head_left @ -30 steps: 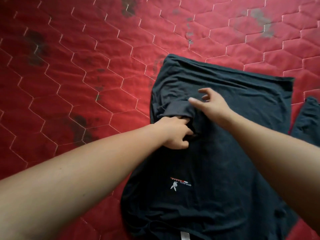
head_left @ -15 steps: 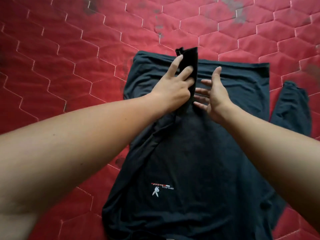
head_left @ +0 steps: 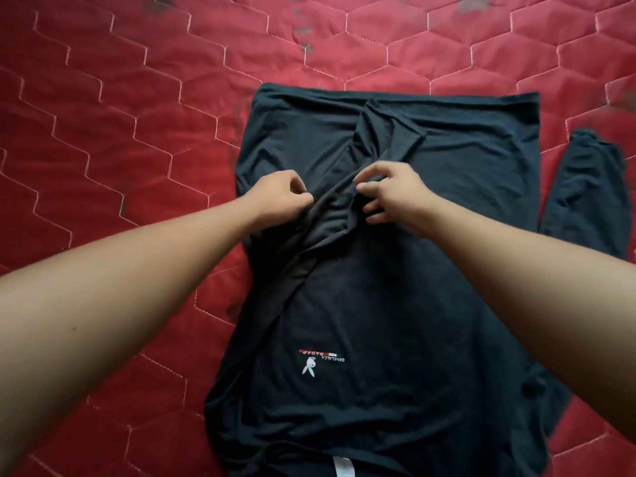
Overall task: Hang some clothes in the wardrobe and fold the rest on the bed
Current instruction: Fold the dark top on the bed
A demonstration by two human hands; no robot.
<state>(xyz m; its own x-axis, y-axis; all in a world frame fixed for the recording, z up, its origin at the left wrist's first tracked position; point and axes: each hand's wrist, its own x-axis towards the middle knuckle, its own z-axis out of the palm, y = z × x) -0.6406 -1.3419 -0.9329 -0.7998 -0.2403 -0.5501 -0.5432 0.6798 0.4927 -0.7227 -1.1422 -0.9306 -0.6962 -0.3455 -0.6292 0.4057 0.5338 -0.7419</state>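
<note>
A black long-sleeved shirt lies flat on the red quilted bed, collar toward me, with a small white rabbit logo near its lower left. One sleeve is folded across the middle of the shirt toward the far hem. My left hand pinches the bunched cloth of that sleeve at the shirt's centre. Just to the right, my right hand pinches the same bunch with curled fingers. The other sleeve lies out to the right on the bed.
The red bed cover with its hexagon stitching fills the whole view around the shirt. Dark smudges mark the cover at the far edge and left of the shirt. A white neck label shows at the bottom edge.
My left hand laid the sleeve down across the shirt, where it had held it up. Both hands then drew back toward me and now pinch the sleeve's cloth at the shirt's centre.
</note>
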